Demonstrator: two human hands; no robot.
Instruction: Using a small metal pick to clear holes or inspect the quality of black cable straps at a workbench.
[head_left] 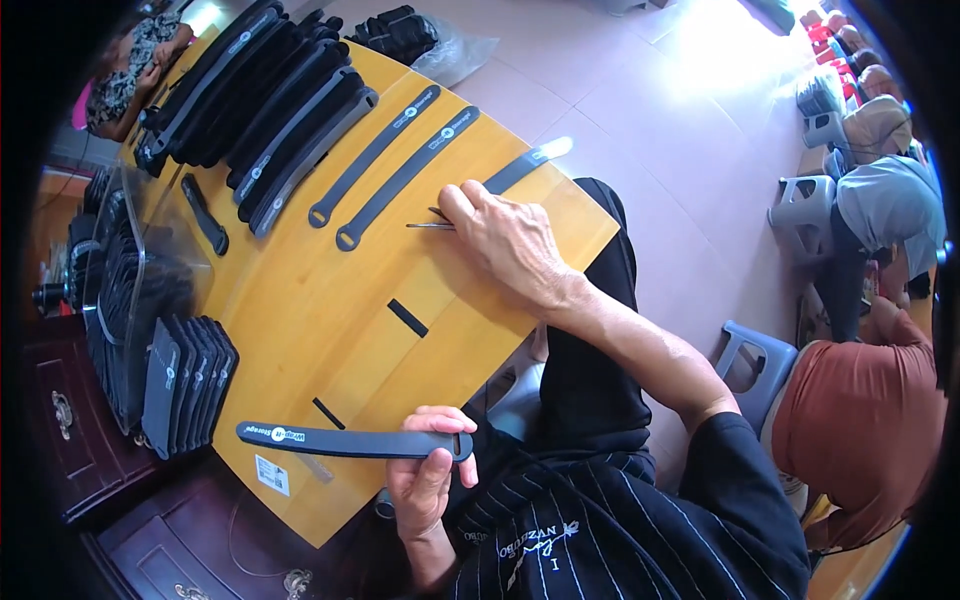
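My left hand [425, 485], near the table's front edge, pinches a black storage strap [350, 443] by the end with the oblong slot. The strap points left, its pale print facing up. Farther off, my right hand [510, 240] is closed around small scissors [430, 226]; two slim metal points show beyond the fingers, and the handles are hidden. Past that hand lies another strap [515, 172], partly covered by it. Two straps with looped ends, a nearer one [410, 175] and a farther one [375, 155], lie side by side to its left.
Piles of black straps [270, 110] cover the table's far left. A small strap [205, 215], two short black strips [408, 318] [328, 413] and a white label [271, 476] lie on the yellow table [330, 320]. Black pieces [185, 385] stand at left. People sit on stools [755, 370] at right.
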